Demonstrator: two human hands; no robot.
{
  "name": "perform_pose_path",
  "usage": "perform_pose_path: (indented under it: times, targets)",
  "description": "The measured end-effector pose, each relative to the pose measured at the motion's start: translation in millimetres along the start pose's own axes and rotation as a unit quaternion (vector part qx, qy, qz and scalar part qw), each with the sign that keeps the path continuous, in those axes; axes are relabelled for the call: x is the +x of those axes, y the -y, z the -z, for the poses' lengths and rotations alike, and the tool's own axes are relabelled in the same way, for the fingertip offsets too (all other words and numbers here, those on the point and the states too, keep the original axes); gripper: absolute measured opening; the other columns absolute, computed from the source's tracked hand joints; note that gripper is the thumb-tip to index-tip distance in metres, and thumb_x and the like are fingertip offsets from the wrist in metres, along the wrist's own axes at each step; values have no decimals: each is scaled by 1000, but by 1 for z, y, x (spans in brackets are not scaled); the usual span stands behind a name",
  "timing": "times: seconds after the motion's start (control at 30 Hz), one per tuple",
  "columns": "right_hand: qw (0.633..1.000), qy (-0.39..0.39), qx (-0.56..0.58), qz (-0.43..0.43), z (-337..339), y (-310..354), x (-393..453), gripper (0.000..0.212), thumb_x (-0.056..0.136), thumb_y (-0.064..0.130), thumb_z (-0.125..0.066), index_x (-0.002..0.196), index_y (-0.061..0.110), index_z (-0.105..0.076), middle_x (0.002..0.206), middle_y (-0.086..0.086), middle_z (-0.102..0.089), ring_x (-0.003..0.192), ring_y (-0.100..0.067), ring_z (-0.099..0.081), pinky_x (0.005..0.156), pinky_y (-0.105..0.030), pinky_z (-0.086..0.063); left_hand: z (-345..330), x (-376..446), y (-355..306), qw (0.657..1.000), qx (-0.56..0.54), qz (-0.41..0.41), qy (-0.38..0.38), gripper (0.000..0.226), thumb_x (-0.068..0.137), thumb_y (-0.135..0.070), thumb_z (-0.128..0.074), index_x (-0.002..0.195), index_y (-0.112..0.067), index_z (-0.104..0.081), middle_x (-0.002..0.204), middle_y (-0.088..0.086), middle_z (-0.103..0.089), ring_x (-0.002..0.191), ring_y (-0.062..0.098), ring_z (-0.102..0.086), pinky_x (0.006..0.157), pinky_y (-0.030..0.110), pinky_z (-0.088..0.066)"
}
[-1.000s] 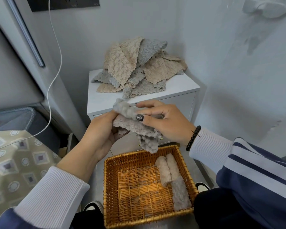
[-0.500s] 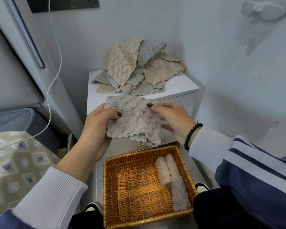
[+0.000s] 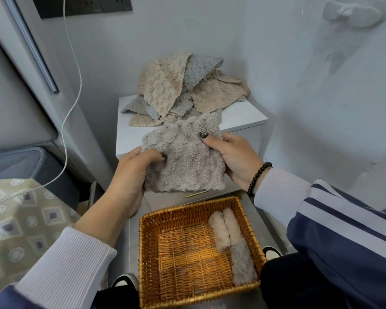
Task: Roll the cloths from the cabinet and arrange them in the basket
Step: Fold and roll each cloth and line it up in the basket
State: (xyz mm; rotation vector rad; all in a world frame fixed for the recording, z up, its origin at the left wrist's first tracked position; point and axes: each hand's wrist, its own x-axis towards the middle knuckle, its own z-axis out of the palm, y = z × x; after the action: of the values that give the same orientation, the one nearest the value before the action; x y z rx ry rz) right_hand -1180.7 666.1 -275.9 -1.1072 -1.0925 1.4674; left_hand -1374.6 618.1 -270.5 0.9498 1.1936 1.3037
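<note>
A fluffy grey-beige cloth is spread flat in the air between my hands, in front of the white cabinet. My left hand pinches its left edge and my right hand pinches its upper right edge with the thumb on top. A heap of beige and grey cloths lies on the cabinet top, against the wall. Below my hands stands a wicker basket. Two rolled cloths lie side by side along its right wall.
A white cable hangs from a dark wall socket at the upper left. A patterned cushion and a grey padded seat sit to the left. The wall closes in on the right. Shoe tips show beside the basket.
The cloth was bunched between my hands a second ago. It has been opened out and now hangs flat, with my hands farther apart at its edges.
</note>
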Motion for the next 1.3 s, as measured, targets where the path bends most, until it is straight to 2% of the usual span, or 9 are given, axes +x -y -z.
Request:
perform_pose_path:
  times: [0.17,0.3,0.47,0.57,0.67,0.83,1.03,1.2,1.3]
  targets:
    - [999,47,-10,3,1,6,-3,11,86,23,-71,86,12,-74,96,-10,-75,90,-23,-71,91,-40,-54,-1,-1,-4,999,-37,22,7,35,89,-29,-67,118,-11,-68,115,10,-73,106,26,-70,89,41,-58]
    - [998,45,-38,-7,4,10,-6,15,85,29,-70,83,15,-75,93,-5,-75,97,-22,-69,102,-43,-46,0,-3,-9,994,-74,73,37,43,77,-31,-69,114,-10,-68,115,11,-72,106,25,-70,88,41,-58]
    - [996,34,-79,-28,4,11,-6,33,88,37,-66,96,6,-73,103,-8,-73,105,-26,-65,105,-45,-44,-4,-5,-7,997,-53,45,12,26,76,-27,-71,96,-10,-74,102,13,-76,91,24,-74,75,34,-61]
    - [999,29,-32,-32,4,8,-3,33,88,30,-68,106,4,-59,89,-6,-71,73,-21,-67,69,-35,-58,-5,-4,-6,998,-33,31,-36,17,84,-31,-70,90,-15,-74,95,11,-77,85,24,-75,70,34,-62]
    - [998,38,-3,-46,6,8,-3,29,88,24,-69,107,11,-52,65,4,-68,46,-12,-60,41,-22,-47,-3,-2,-4,997,-24,22,-67,20,91,-36,-66,96,-18,-73,96,10,-77,87,25,-75,71,38,-62]
    - [989,117,-12,-95,6,7,-5,16,90,17,-65,99,5,-67,91,-10,-72,75,-20,-69,71,-36,-58,-3,-2,-5,997,-26,21,-74,20,92,-36,-64,100,-19,-71,96,8,-77,87,24,-75,74,39,-60]
    - [997,14,-74,-33,6,7,-5,34,89,17,-67,115,-3,-61,115,-23,-66,103,-32,-65,99,-51,-48,-5,-8,-9,999,-33,37,13,39,71,-30,-74,107,-18,-67,98,7,-77,86,22,-75,62,28,-59]
    - [985,-33,-163,42,6,7,-5,26,92,28,-65,105,5,-65,110,-19,-68,105,-44,-60,100,-54,-45,-6,-10,-8,997,-26,38,65,46,70,-28,-72,115,-21,-64,102,4,-76,87,19,-75,62,26,-58]
    - [988,-35,-148,39,6,8,-6,26,92,27,-64,105,5,-65,110,-14,-70,105,-34,-64,101,-51,-45,-6,-10,-7,995,-34,54,74,46,69,-29,-72,114,-20,-66,104,5,-76,91,20,-74,66,27,-59]
